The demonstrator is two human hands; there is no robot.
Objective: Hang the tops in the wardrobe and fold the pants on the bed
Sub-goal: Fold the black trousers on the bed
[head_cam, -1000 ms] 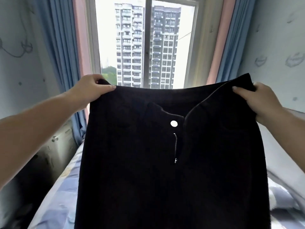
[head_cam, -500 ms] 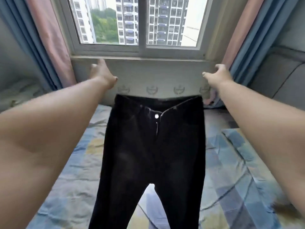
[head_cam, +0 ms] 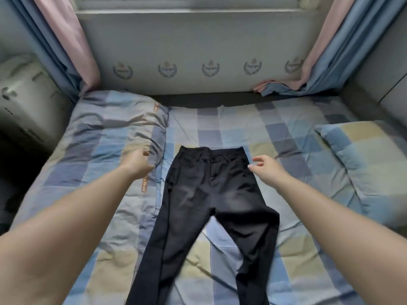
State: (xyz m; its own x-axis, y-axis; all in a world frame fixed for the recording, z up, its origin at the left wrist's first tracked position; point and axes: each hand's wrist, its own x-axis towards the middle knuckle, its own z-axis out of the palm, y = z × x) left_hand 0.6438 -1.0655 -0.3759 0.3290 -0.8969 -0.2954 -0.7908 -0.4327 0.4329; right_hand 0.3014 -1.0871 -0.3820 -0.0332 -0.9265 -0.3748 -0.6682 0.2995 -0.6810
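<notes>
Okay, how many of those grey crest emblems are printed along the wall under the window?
5, in one row: far-left grey crest emblem, next, middle, fourth, and the last beside the pink curtain, which may hide more.

Pants [head_cam: 211, 194] were black, faded grey at thighs. Bed [head_cam: 253, 128] sheet was checked blue, pale yellow, grey. Curtains [head_cam: 72, 40] were pink over blue. Wall [head_cam: 198, 51] was grey-white with crest emblems.

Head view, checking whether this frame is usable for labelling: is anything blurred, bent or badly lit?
Head view: the left hand is smeared by motion, the right hand less so; wide-angle distortion swells both forearms at the lower corners; the black denim pants show a pale sheen at the thighs, their legs soft lower down; the checked blue-and-yellow bedsheet is evenly lit; the left edge falls dark.
</notes>
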